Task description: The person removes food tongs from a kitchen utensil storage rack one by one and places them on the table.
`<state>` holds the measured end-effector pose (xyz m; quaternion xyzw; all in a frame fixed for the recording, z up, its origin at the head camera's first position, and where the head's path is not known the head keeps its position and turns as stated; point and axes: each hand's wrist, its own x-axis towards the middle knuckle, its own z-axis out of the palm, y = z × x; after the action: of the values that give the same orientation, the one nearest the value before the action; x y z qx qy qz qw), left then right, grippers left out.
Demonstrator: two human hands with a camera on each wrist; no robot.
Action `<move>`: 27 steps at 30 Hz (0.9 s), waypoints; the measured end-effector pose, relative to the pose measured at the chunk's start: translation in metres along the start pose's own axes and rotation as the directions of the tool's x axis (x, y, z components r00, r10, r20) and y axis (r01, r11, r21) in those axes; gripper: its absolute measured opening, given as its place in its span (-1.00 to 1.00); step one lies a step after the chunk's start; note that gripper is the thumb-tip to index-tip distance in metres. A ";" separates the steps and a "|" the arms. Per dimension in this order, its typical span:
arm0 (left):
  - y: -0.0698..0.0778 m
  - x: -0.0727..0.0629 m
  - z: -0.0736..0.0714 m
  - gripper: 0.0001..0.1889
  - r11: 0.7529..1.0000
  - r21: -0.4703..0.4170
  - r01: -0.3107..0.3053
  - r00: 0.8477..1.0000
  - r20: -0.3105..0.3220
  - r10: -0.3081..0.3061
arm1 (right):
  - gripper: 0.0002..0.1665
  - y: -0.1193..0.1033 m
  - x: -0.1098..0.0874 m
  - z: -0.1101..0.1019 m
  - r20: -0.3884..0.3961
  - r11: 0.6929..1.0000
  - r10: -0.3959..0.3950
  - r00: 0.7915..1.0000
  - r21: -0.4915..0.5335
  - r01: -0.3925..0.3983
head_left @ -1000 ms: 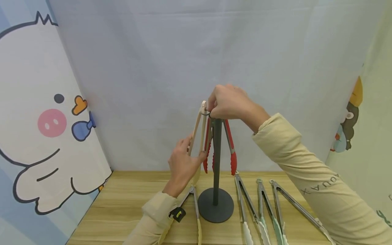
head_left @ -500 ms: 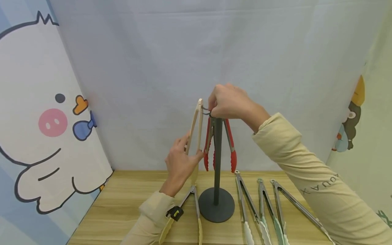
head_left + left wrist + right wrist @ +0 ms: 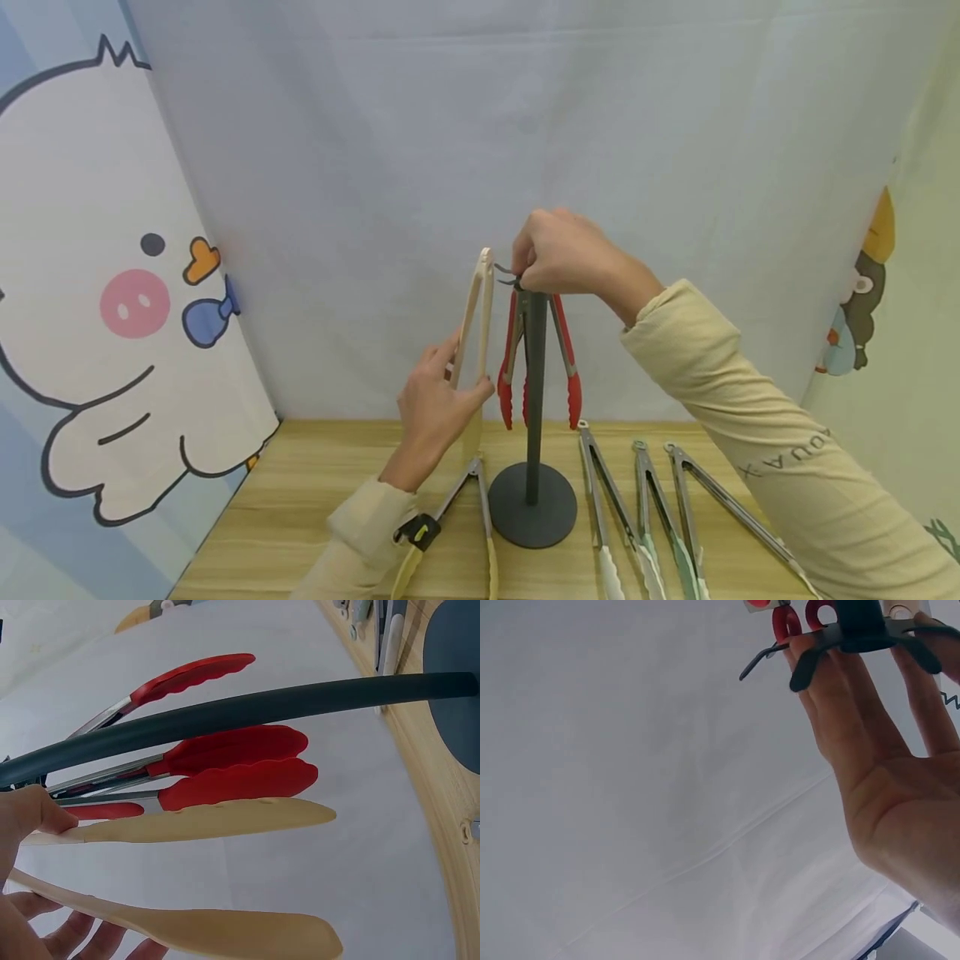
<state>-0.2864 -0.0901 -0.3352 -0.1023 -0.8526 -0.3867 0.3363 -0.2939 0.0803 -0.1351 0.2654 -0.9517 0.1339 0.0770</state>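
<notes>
My left hand [image 3: 435,404] holds a pair of beige tongs [image 3: 486,321] upright, jaws down. In the left wrist view, its thumb lies on one arm of the beige tongs [image 3: 217,821] and its fingers are at the other. The tongs' top end stands just left of the hooks of a dark stand [image 3: 534,400], seemingly apart from them. My right hand [image 3: 570,254] grips the top of this stand; the right wrist view shows its fingers up around the dark hooks [image 3: 806,667]. Red tongs [image 3: 573,396] hang from the stand, their red loops [image 3: 787,622] by the hooks.
Yellow-tipped tongs [image 3: 491,567] lie spread left of the round base [image 3: 517,521]. To its right lie white-tipped tongs [image 3: 610,575], green-tipped tongs [image 3: 682,562] and another metal pair [image 3: 731,502]. A pale curtain [image 3: 360,208] hangs behind the wooden table [image 3: 322,450].
My left hand has drawn the beige tongs leftward, so their top end, which overlapped a hook a second ago, now stands beside it. The right hand stays on the stand's top.
</notes>
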 end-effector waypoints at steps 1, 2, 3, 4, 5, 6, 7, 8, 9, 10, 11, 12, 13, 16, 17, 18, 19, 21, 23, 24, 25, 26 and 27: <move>0.000 -0.001 -0.001 -0.30 1.000 -0.001 0.001 1.000 0.004 -0.001 | -0.60 0.001 0.000 0.000 0.001 1.000 -0.002 1.000 0.003 0.002; 0.000 -0.001 -0.002 -0.30 1.000 -0.001 0.002 1.000 0.009 -0.002 | -0.59 0.001 0.000 0.000 0.004 1.000 -0.003 1.000 0.008 0.003; -0.001 -0.002 -0.003 -0.30 1.000 0.000 0.004 1.000 0.013 -0.004 | -0.59 0.001 0.000 0.000 0.006 1.000 -0.002 1.000 0.012 0.002; -0.001 -0.002 -0.004 -0.30 1.000 0.001 0.004 1.000 0.015 -0.004 | -0.58 0.002 0.000 0.000 0.008 1.000 -0.001 1.000 0.014 0.000; -0.002 -0.002 -0.004 -0.29 1.000 0.001 0.004 1.000 0.017 -0.004 | -0.59 0.002 0.000 0.000 0.010 1.000 -0.001 1.000 0.016 0.001; -0.002 -0.003 -0.005 -0.29 1.000 0.004 0.006 1.000 0.020 -0.006 | -0.59 0.002 0.000 0.000 0.012 1.000 0.000 1.000 0.018 0.000; -0.003 -0.003 -0.006 -0.29 1.000 0.005 0.007 1.000 0.024 -0.007 | -0.59 0.002 0.000 0.000 0.013 1.000 -0.001 1.000 0.019 0.000; -0.004 -0.004 -0.007 -0.29 1.000 0.007 0.009 1.000 0.028 -0.009 | -0.59 0.002 0.000 0.000 0.012 1.000 0.000 1.000 0.018 0.000; -0.005 -0.004 -0.007 -0.29 1.000 0.009 0.010 1.000 0.030 -0.011 | -0.59 0.002 0.000 0.000 0.012 1.000 0.001 1.000 0.017 -0.002; -0.006 -0.005 -0.008 -0.29 1.000 0.010 0.009 0.999 0.030 -0.010 | -0.59 0.002 0.000 0.000 0.012 1.000 0.003 1.000 0.015 -0.003; -0.006 -0.005 -0.009 -0.30 1.000 0.011 0.013 0.999 0.033 -0.013 | -0.58 0.002 0.000 0.000 0.013 1.000 0.006 1.000 0.014 -0.006; -0.007 -0.006 -0.010 -0.30 1.000 0.012 0.015 0.999 0.036 -0.016 | -0.57 0.001 0.000 0.000 0.013 1.000 0.010 1.000 0.012 -0.010; -0.008 -0.007 -0.012 -0.30 1.000 0.012 0.014 0.999 0.039 -0.015 | -0.56 0.001 0.000 0.000 0.013 1.000 0.013 1.000 0.009 -0.013; -0.010 -0.009 -0.015 -0.31 1.000 0.012 0.014 0.999 0.048 -0.014 | -0.53 0.000 0.000 0.001 0.013 1.000 0.021 1.000 0.004 -0.021; -0.011 -0.010 -0.016 -0.30 1.000 0.013 0.015 0.998 0.054 -0.016 | -0.53 0.000 0.000 0.001 0.011 1.000 0.021 1.000 0.002 -0.021; -0.012 -0.011 -0.017 -0.30 1.000 0.014 0.015 0.998 0.057 -0.016 | -0.54 0.000 0.000 0.001 0.007 1.000 0.020 1.000 -0.001 -0.020; -0.013 -0.012 -0.018 -0.30 1.000 0.016 0.014 0.998 0.062 -0.015 | -0.55 0.000 0.000 0.001 0.001 1.000 0.016 1.000 -0.003 -0.016; -0.014 -0.013 -0.020 -0.29 1.000 0.018 0.013 0.997 0.070 -0.014 | -0.56 0.000 -0.001 0.002 -0.011 1.000 0.007 1.000 -0.011 -0.007; -0.016 -0.014 -0.021 -0.29 1.000 0.023 0.009 0.997 0.078 -0.011 | -0.58 0.001 -0.001 0.002 -0.023 1.000 -0.001 1.000 -0.021 0.001; -0.016 -0.015 -0.021 -0.29 1.000 0.024 0.011 0.996 0.083 -0.013 | -0.57 0.001 -0.001 0.003 -0.027 1.000 -0.006 1.000 -0.024 0.006; -0.017 -0.016 -0.022 -0.29 1.000 0.024 0.012 0.996 0.088 -0.014 | -0.56 0.001 -0.001 0.003 -0.030 1.000 -0.011 0.999 -0.026 0.010; -0.018 -0.016 -0.022 -0.29 1.000 0.024 0.015 0.996 0.092 -0.017 | -0.56 0.001 -0.001 0.004 -0.032 1.000 -0.014 0.999 -0.026 0.013; -0.018 -0.017 -0.023 -0.29 1.000 0.022 0.020 0.995 0.096 -0.022 | -0.56 0.001 -0.001 0.004 -0.034 0.999 -0.016 0.999 -0.029 0.015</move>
<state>-0.2701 -0.1181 -0.3463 -0.1084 -0.8728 -0.3759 0.2918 -0.2937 0.0802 -0.1391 0.2692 -0.9500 0.1242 0.0980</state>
